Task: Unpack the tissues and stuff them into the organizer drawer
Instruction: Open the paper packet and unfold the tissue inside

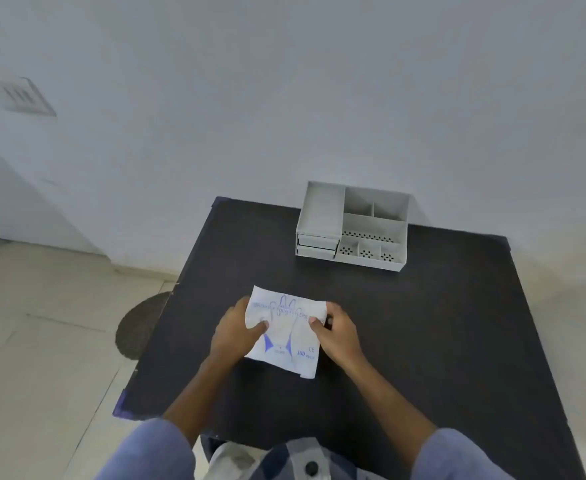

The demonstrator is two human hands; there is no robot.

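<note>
Dark table (423,341) is bearing the tissue packet (284,336) well in front of the closed-drawered organizer (352,226), left hand (237,332) and right hand (336,332) pinching its opposite edges, apparently bracing to tear it open.

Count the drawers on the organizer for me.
2 show, stacked at the left front of the organizer: upper drawer, lower drawer. Both look closed; others may be hidden.

My dark square table (423,323) fills the lower centre of the frame, against a plain pale wall (284,98). Beige floor tiles (42,341) spread lower left; a vent plate (19,95) sits upper left
</note>
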